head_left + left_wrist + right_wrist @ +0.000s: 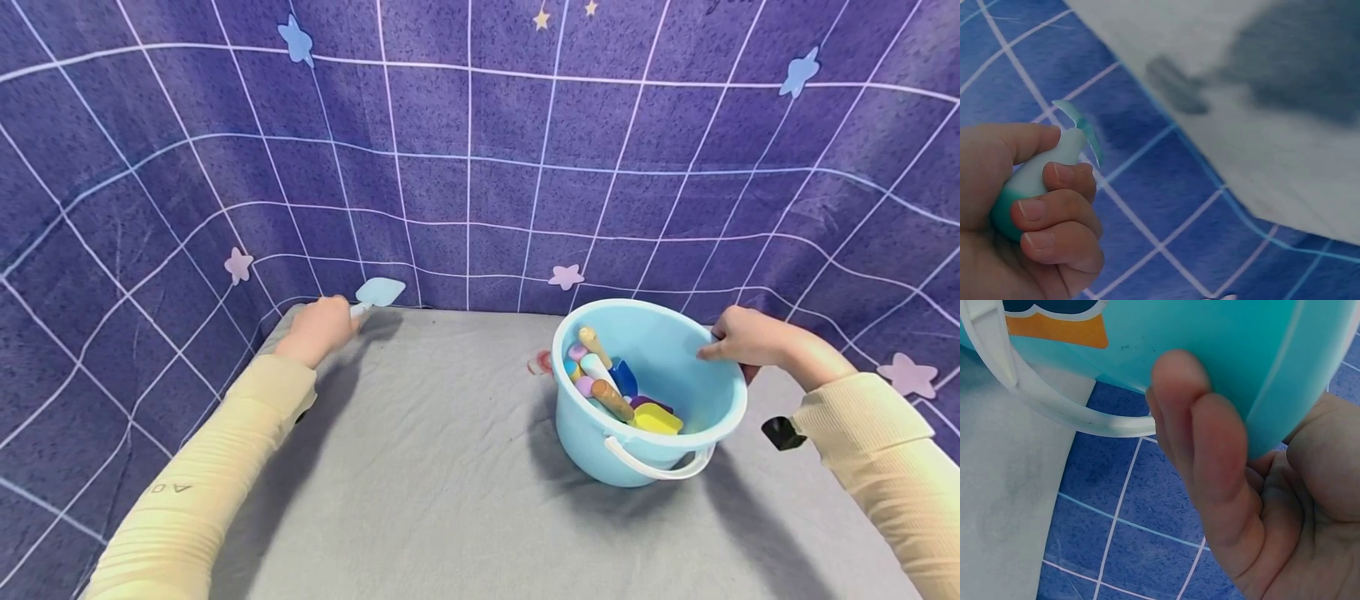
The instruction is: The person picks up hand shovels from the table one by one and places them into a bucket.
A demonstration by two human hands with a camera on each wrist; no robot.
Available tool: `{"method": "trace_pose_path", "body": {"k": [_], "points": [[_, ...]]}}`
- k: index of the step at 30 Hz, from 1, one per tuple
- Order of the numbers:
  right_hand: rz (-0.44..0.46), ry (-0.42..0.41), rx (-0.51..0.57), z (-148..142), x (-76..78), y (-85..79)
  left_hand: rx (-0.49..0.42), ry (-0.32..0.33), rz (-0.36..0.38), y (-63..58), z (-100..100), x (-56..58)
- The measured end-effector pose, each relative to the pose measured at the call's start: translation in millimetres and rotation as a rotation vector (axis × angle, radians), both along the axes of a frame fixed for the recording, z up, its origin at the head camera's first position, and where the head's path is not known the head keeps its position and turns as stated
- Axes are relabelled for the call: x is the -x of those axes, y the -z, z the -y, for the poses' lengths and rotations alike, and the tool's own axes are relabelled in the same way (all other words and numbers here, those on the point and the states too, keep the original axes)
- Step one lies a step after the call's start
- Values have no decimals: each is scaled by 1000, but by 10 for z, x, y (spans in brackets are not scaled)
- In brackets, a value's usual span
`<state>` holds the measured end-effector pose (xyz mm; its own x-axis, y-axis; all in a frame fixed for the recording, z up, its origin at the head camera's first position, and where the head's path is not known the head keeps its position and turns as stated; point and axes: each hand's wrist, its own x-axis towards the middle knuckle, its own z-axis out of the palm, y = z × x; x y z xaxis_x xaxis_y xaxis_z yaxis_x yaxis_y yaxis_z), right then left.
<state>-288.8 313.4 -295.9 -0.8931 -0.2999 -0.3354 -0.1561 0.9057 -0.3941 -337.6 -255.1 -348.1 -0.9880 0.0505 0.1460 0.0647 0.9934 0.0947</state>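
My left hand (318, 327) grips a small toy shovel (381, 291) with a pale blue blade, held above the table's far left corner. In the left wrist view, fingers wrap around its thick white and teal handle (1038, 172), with the thumb along the top. On the right, my right hand (750, 337) grips the rim of a light blue bucket (675, 342); the thumb lies inside and the fingers (1219, 434) press the outer wall. Inside the bucket lie several toys, among them a brown handle (612, 402), a yellow scoop (657, 419) and a dark blue piece (624, 378).
A grey cloth (420, 450) covers the table. The bucket's white carrying handle (660, 472) hangs down its near side. A reddish ring-like mark (540, 362) shows left of the bucket. Behind stands a purple curtain (465, 192) with grid lines and stars.
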Motion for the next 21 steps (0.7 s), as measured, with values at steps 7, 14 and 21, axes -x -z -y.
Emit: {"method": "trace_pose_path", "body": {"k": [7, 14, 21], "points": [[2, -3, -3, 2, 2, -3, 29, 26, -48, -332, -242, -73], [-1, -7, -3, -9, 7, 11, 36, 57, -86, -598, -515, -141], [-12, -14, -7, -25, 19, 27, 51, 160, -165, -849, -871, -270]]}}
